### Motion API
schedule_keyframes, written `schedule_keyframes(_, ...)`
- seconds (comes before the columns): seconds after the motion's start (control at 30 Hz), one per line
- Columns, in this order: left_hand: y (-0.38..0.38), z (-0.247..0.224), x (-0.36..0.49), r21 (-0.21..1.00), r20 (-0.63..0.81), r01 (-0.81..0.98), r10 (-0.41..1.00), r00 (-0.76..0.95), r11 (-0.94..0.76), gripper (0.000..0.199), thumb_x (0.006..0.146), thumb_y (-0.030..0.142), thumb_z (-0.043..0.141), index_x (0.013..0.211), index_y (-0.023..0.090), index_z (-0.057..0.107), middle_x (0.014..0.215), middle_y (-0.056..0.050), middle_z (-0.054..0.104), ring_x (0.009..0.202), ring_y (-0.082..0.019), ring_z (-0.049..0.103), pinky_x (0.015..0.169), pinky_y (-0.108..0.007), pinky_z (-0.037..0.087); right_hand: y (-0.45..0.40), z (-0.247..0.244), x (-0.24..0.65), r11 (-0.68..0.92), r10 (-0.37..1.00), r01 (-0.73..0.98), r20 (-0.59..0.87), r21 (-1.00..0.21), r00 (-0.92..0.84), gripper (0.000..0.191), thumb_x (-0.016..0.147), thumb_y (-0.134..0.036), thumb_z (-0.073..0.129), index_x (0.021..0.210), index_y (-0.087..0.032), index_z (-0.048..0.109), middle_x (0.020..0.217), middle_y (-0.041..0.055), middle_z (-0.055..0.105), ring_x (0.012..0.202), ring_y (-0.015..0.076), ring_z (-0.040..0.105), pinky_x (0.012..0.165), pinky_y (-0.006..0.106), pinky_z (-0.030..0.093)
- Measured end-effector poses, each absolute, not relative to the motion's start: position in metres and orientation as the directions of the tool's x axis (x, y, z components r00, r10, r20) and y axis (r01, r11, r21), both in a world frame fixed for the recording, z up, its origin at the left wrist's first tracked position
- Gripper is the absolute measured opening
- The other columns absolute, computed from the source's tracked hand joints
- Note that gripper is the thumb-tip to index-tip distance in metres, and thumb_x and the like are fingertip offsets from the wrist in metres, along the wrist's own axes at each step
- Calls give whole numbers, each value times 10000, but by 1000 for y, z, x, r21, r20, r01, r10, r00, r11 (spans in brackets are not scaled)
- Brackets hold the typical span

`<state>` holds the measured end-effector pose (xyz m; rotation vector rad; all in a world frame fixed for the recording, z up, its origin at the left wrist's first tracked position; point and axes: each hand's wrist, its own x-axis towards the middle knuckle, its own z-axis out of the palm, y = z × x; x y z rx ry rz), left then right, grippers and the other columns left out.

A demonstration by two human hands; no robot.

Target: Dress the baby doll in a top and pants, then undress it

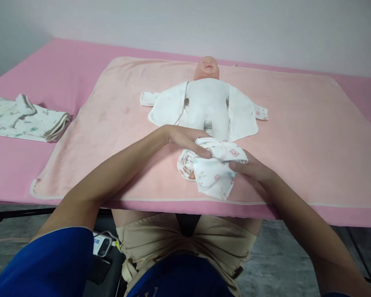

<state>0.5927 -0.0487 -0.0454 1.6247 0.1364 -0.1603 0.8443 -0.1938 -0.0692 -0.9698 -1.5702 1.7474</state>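
Note:
A baby doll (207, 69) lies on its back on a peach blanket (303, 136), its body covered in white. An open white jacket (168, 104) spreads out under it, with the sleeves out to both sides. At the doll's feet, my left hand (191, 142) grips the upper left part of a bunched white patterned garment (216, 177). My right hand (245, 165) pinches the same cloth at its right side, thumb on top. One doll foot shows below the gathered cloth on the left; the other foot is hidden.
A folded white patterned cloth (24, 121) rests on the pink table cover (80, 53) at the far left. The table's front edge runs just in front of my lap. Below it at the left, a small white device (102, 245) sits on a dark surface.

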Motion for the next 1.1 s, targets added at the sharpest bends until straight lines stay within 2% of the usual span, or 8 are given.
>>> schedule_keyframes(0.1,-47,-46,592,978,-206,204,-40,978,-52,556,630,525,1085,1056,225,889,1060,-81,886,1018,-301,836,899,-371,695,-194,-73,843,-133,892,34,-135,-990,-432,594,934,-702,851,1282,-222,818,1160,102,842,1071,294,792,883,381,660)
schedule_keyframes(0.23,-45,-51,591,982,-178,179,14,984,-61,522,646,510,1082,1026,215,881,1022,-84,877,968,-290,834,872,-375,690,-192,-65,837,-52,860,134,-113,-990,-498,474,978,-671,820,1079,-208,815,984,61,803,910,238,741,786,340,621)
schedule_keyframes(0.33,-45,-54,592,990,-133,135,55,990,-45,568,692,542,1056,1103,203,861,1045,-99,872,1068,-301,828,925,-351,673,-190,-58,835,8,789,172,-100,-985,-606,425,1000,-609,819,931,-194,757,844,24,734,783,181,666,693,291,558)
schedule_keyframes(0.5,-46,-53,594,990,-104,110,69,992,-91,770,761,633,989,1376,215,790,1161,-101,866,1215,-297,797,1065,-351,633,-187,-60,838,-26,694,71,-69,-997,-717,396,892,-527,947,968,-199,740,829,2,723,741,163,647,678,283,558)
schedule_keyframes(0.67,-46,-54,592,986,-128,140,120,984,-93,768,822,618,944,1455,229,749,1263,-112,852,1236,-294,787,1090,-363,620,-183,-70,843,-29,744,9,-27,-1000,-667,555,945,-741,820,820,-207,735,760,44,723,750,205,672,777,341,594)
schedule_keyframes(0.8,-52,-54,594,983,-162,175,193,968,-51,695,870,639,898,1398,204,777,1236,-117,852,1222,-293,788,1086,-371,610,-183,-73,846,-85,818,56,-102,-995,-566,620,939,-823,771,802,-222,703,600,0,625,608,183,606,690,326,573)
schedule_keyframes(0.93,-60,-51,598,979,-175,196,256,951,-55,545,878,607,890,1235,200,832,1116,-99,859,1132,-281,802,1024,-364,609,-183,-70,844,-85,862,61,-104,-995,-496,676,771,-731,974,1136,-196,780,991,61,831,991,261,783,935,373,643)
schedule_keyframes(1.1,-74,-48,593,959,-150,215,316,937,-183,464,745,497,971,1067,186,849,1027,-85,844,1021,-276,792,946,-355,588,-189,-56,832,-31,887,114,-80,-993,-454,789,768,-578,1023,1422,-229,756,1454,118,789,1383,348,717,1210,527,572)
